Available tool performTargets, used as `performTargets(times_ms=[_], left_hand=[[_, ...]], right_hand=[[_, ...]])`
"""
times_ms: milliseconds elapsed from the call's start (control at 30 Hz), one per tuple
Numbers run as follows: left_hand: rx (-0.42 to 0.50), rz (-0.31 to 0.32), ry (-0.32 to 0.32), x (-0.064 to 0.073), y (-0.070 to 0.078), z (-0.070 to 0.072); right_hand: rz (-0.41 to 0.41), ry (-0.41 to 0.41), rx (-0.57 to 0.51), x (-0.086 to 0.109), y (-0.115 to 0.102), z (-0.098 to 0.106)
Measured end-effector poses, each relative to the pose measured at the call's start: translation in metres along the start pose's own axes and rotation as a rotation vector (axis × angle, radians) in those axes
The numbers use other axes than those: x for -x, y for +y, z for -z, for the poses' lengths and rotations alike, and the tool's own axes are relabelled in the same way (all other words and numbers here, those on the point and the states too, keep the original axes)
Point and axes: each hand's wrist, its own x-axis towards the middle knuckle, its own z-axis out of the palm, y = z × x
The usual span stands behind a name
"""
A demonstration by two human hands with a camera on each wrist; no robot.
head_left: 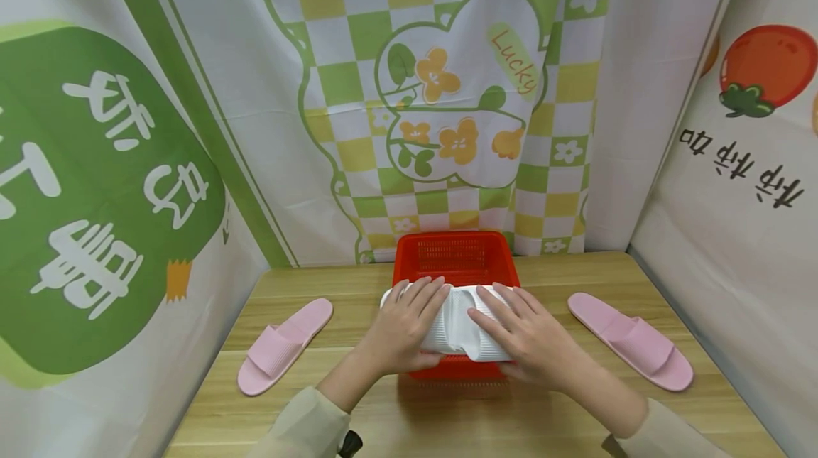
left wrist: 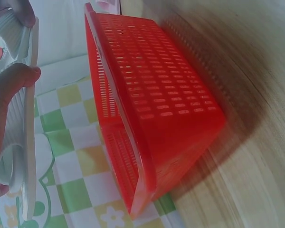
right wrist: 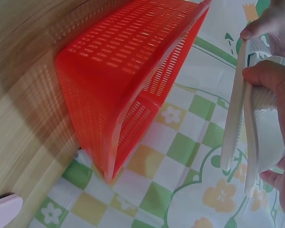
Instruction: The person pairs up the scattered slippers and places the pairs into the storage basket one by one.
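Note:
Above the red plastic basket (head_left: 409,248), a pair of white slippers (head_left: 461,326) lies side by side between the two hands. My left hand (head_left: 404,326) grips the left slipper, its fingers over the ribbed strap and its thumb against the sole (left wrist: 30,142). My right hand (head_left: 540,337) grips the right slipper the same way, thumb pressed on the sole's edge (right wrist: 250,137). In both wrist views the soles hang apart from the basket's rim. The perforated basket sits on the wooden table, its inside partly hidden by the slippers and hands.
One pink slipper (head_left: 284,348) lies on the table at the left, another pink slipper (head_left: 633,341) at the right. Behind the wooden table (head_left: 358,422) hangs a green and yellow checked cloth (head_left: 358,82). Printed cloth also covers both sides.

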Motion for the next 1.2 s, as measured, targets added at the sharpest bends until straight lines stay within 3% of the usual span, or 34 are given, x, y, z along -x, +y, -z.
performTargets(times_ms=[1200], left_hand=[[-0.006,0.004,0.006,-0.0039,0.0053,-0.0009]], right_hand=[[-0.005,0.031,-0.007,-0.0060,-0.0047,-0.0045]])
